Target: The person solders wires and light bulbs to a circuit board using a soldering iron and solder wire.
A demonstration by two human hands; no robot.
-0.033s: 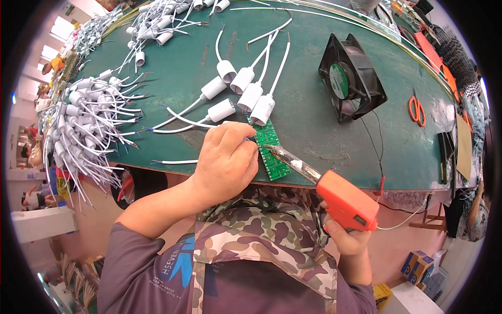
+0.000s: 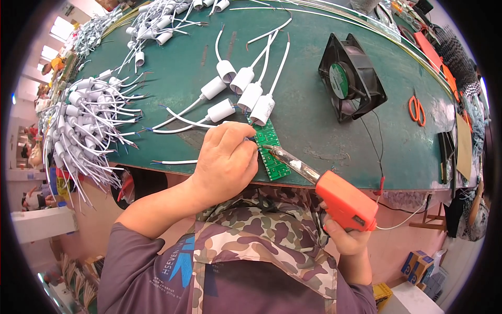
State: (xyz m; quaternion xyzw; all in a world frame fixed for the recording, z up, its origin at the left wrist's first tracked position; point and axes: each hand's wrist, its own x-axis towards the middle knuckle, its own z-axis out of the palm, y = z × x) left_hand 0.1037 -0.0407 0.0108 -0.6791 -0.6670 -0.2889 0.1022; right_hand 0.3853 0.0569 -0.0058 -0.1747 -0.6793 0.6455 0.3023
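Note:
My left hand (image 2: 227, 159) rests curled at the near edge of the green table (image 2: 319, 136), its fingers pressed onto a small green circuit board (image 2: 273, 157) and holding it down. My right hand (image 2: 348, 238) grips the orange handle of a soldering gun (image 2: 345, 203) below the table edge. The gun's metal tip (image 2: 269, 149) touches the board right beside my left fingers. Just beyond the board lie several white lamp sockets (image 2: 246, 91) with white wires. What my left fingertips pinch is hidden.
A big heap of wired white sockets (image 2: 89, 125) covers the table's left end, with more sockets (image 2: 157, 26) at the far left. A black square fan (image 2: 350, 78) stands to the right, orange scissors (image 2: 417, 110) beyond it. Cardboard boxes (image 2: 418, 264) sit on the floor.

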